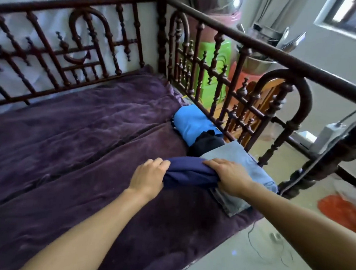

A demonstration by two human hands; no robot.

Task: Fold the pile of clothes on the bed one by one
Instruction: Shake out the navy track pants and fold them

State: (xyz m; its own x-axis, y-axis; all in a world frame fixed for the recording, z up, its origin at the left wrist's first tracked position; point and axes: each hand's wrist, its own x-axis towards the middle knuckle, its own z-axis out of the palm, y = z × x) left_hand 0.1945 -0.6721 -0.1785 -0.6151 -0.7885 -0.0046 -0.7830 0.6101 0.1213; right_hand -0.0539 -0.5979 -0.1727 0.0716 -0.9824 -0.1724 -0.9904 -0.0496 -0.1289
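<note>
A folded navy blue garment (pixel 188 174) lies partly on a folded grey-blue garment (pixel 237 161) near the bed's right rail. My left hand (pixel 148 176) grips the navy garment's left end with curled fingers. My right hand (pixel 227 175) holds its right end, fingers bent over the cloth. Beyond them lie a folded black garment (pixel 206 143) and a folded bright blue one (pixel 192 125), in a row along the rail.
A purple blanket (pixel 75 143) covers the bed. Dark wooden railings (pixel 220 82) stand at the back and the right side. Beyond the right rail are green and orange plastic stools (pixel 210 73), a power strip (pixel 327 137) and an orange bag (pixel 338 211) on the floor.
</note>
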